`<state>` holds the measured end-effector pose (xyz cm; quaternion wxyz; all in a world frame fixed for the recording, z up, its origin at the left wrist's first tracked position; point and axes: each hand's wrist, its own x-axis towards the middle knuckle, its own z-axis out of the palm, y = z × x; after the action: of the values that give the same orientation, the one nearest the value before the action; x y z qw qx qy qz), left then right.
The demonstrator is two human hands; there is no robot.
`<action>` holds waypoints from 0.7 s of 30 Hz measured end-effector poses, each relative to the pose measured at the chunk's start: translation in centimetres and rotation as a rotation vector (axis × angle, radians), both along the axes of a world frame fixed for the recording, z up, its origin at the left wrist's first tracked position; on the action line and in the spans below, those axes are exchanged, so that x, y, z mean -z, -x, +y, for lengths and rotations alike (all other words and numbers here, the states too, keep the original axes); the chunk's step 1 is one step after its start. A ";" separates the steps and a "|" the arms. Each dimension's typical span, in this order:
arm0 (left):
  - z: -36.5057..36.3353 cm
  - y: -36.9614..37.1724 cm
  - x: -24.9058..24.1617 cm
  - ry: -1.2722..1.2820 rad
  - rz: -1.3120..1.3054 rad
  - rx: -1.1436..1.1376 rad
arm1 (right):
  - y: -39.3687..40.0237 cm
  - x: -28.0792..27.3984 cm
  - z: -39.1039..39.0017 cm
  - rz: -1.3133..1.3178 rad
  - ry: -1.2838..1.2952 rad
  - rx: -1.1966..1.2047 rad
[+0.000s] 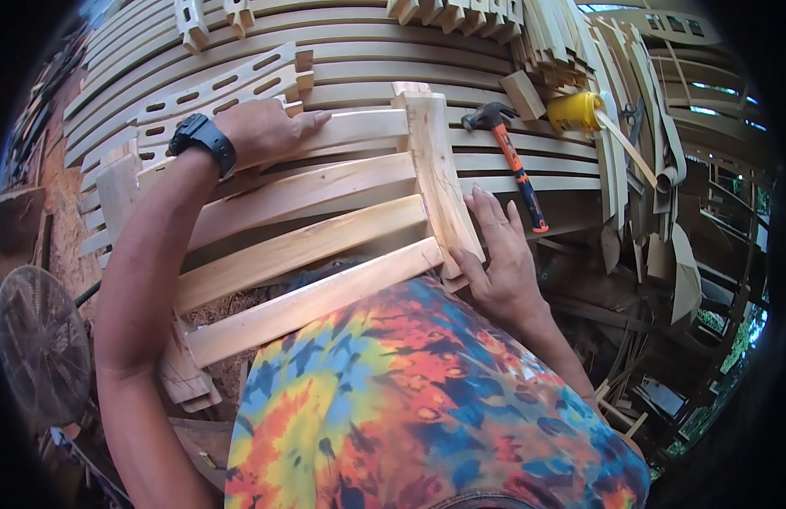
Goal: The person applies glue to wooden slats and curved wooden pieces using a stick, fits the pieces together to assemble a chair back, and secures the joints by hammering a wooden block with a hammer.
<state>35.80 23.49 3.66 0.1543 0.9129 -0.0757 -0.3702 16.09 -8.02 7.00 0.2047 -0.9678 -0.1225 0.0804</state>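
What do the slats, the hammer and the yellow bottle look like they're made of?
Slats: bare, pale wood with visible grain, seemingly unfinished. Hammer: dark, likely metal head; orange and black handle, probably rubber or plastic grip. Yellow bottle: glossy, apparently plastic.

A hammer (513, 161) with an orange-and-black handle lies on the stacked curved slats (367, 51), head toward the left. Just beside it to the right sits a yellow bottle (574, 111) on its side, with a small wood block (522, 94) between them. A fan (39, 343) stands low on the left.
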 end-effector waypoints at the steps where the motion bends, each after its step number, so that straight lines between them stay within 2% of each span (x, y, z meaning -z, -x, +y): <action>1: -0.2 -0.1 0.0 0.009 -0.017 -0.022 | 0.1 0.0 -0.3 -0.001 0.001 0.012; 3: -0.2 -0.3 0.0 -0.003 0.044 -0.022 | 0.5 0.2 -0.7 0.165 -0.110 -0.053; 5: 0.1 -0.5 0.9 -0.016 -0.030 0.010 | 1.3 1.0 -0.1 0.243 -0.176 -0.085; 9: 0.2 -0.5 0.7 -0.021 0.012 0.010 | 2.2 2.1 0.6 0.321 -0.117 -0.164; 11: 0.5 -0.3 1.1 -0.007 -0.033 0.049 | 3.1 1.8 0.1 0.271 0.045 -0.174; 15: 0.6 -0.3 1.3 -0.007 -0.072 0.072 | 2.8 -1.0 0.5 0.380 0.005 -0.112; 17: 0.6 -0.3 1.4 -0.013 -0.086 0.088 | 2.3 -2.5 1.0 0.437 -0.043 0.003; 19: 0.1 -0.4 1.5 0.006 -0.071 0.093 | 2.5 -1.7 1.2 0.357 -0.107 -0.022; 21: 0.8 -0.5 2.3 -0.006 -0.111 0.144 | 2.5 1.1 1.6 0.101 -0.120 -0.138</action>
<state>36.30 24.24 1.38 0.1203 0.9246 -0.1487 -0.3295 13.58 -6.39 5.95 0.2624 -0.9377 -0.1830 0.1353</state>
